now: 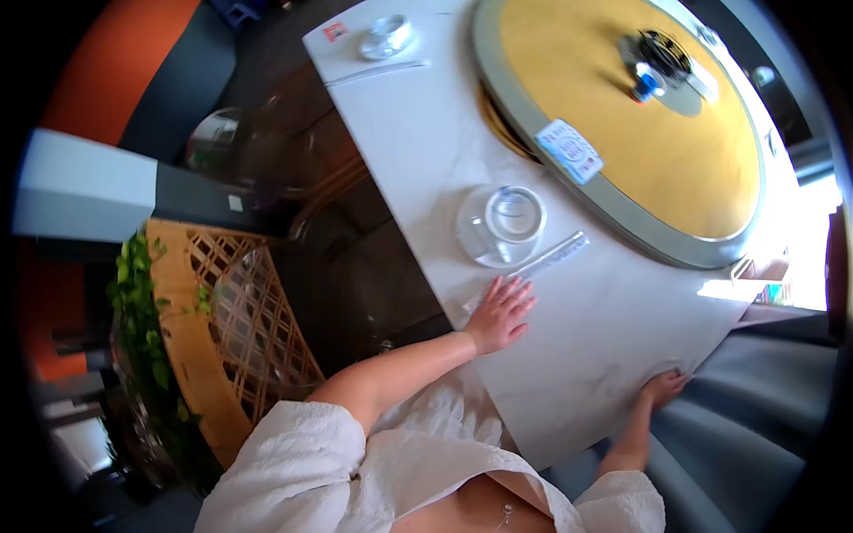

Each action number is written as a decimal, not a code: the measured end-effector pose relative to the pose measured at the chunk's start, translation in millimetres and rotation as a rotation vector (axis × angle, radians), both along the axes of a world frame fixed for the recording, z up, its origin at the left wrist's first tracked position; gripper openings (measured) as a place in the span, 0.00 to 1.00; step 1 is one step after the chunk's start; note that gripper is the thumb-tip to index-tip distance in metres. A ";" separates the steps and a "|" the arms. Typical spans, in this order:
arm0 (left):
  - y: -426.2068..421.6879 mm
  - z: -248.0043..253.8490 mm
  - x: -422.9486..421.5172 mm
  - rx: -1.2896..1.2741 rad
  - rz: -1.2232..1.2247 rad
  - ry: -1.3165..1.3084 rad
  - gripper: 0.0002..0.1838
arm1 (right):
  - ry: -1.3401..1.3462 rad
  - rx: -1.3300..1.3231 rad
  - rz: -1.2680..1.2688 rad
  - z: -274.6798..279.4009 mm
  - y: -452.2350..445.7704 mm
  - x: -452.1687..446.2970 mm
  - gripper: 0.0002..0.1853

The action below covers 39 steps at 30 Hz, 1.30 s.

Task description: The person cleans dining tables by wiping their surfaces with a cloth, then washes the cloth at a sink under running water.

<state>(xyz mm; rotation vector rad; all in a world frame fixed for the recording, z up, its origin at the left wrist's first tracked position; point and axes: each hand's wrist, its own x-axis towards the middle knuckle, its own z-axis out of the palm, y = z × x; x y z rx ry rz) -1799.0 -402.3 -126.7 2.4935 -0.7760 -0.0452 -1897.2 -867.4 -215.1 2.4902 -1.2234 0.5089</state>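
Note:
My left hand [500, 317] lies flat, palm down and fingers spread, on the white marble-patterned table [569, 329]. Its fingertips are beside a pair of chopsticks in a clear wrapper [551, 254], part of which seems to run under the hand. Just beyond stands a stacked white bowl and cup set [514, 215] on a saucer [471, 233]. At the table's right edge, my right hand [665, 388] has its fingers curled. A small pale, see-through patch shows by its fingers, too blurred to name.
A round yellow turntable [622, 115] with a grey rim carries a printed card [570, 151] and a blue-and-white can [647, 86]. Another cup set [387, 37] sits at the far corner. A grey-blue sofa [746, 409] adjoins the right edge; left are a lattice-sided wooden planter [204, 329] and clear chairs.

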 end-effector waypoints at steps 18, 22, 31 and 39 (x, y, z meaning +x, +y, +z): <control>365.2 180.5 -159.3 -0.082 0.532 -0.327 0.20 | -0.007 -0.069 -0.131 -2.1 355.9 -91.1 0.21; 423.0 130.1 -190.0 -0.008 0.790 -0.320 0.30 | -0.048 -0.019 -0.057 -6.6 405.0 -72.0 0.21; 423.7 138.5 -190.9 0.136 0.771 -0.310 0.31 | 0.164 0.468 0.247 43.4 466.7 -36.0 0.25; 489.0 153.1 -111.7 -0.100 0.839 -0.504 0.22 | 0.053 0.585 0.310 53.5 493.2 -31.6 0.22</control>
